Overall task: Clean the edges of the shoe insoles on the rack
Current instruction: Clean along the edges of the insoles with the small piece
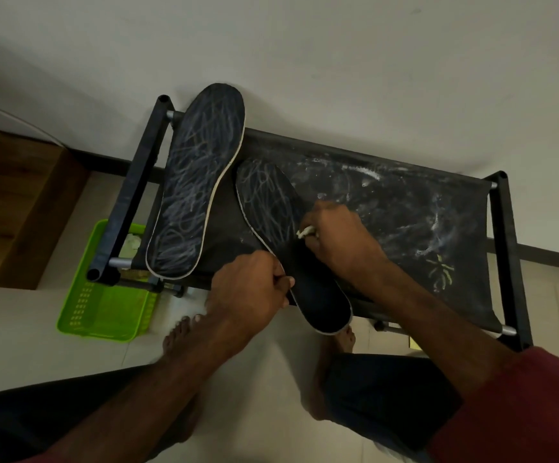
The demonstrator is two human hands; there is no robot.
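Against the pale wall, the rack (405, 208) carries our insole (271, 202) on its fabric shelf. Our left hand (248, 285) pinches one edge, we judge to steady it, while our right hand (338, 235) clamps a small white wad (306, 231) against the opposite edge. A second insole (198, 182) lies alongside, a green tray (104, 312) beyond.
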